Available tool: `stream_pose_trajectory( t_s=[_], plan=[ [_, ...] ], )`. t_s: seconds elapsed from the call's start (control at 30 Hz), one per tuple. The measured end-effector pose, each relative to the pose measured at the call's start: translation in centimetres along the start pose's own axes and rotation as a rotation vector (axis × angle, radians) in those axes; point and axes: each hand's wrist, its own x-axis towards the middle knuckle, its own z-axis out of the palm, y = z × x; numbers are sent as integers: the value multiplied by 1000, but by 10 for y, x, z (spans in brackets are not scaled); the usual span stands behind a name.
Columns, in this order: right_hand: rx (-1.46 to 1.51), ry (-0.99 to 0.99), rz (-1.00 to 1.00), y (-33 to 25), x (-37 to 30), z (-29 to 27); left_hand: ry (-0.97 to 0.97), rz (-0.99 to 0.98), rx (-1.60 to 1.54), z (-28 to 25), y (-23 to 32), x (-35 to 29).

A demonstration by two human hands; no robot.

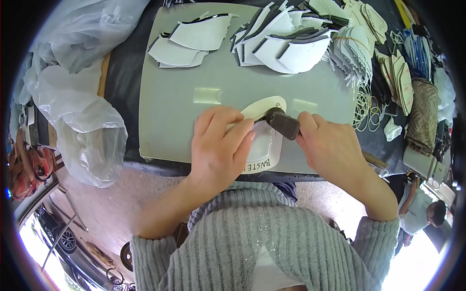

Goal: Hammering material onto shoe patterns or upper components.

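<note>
Holds dark tool in right hand, against or just above pale template. Rests left hand, fingers bent, at template's left; cannot tell whether pinching. Lies, as template, near grey-green board's front edge.

The left hand hides the left side of a cream template and of the white piece within it. One end of a dark tool disappears inside the right hand, its contact below too small to tell. The picture's edge cuts off a plastic bag and a car.
</note>
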Motion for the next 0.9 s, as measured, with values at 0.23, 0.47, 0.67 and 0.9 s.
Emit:
stream_pose_trajectory(
  t_s=[0.23, 0.47, 0.67, 0.9],
  plan=[
    [26, 29, 12, -2, 0, 0, -2, 194, 276, 10, 7, -13],
    [211, 180, 45, -14, -7, -13, -28, 203, 313, 8, 9, -11],
    [150, 178, 79, -14, -10, -14, -41, 185, 290, 6, 10, -10],
    [38, 79, 54, -19, -6, -9, -25, 200, 294, 7, 9, -12]
  ],
)
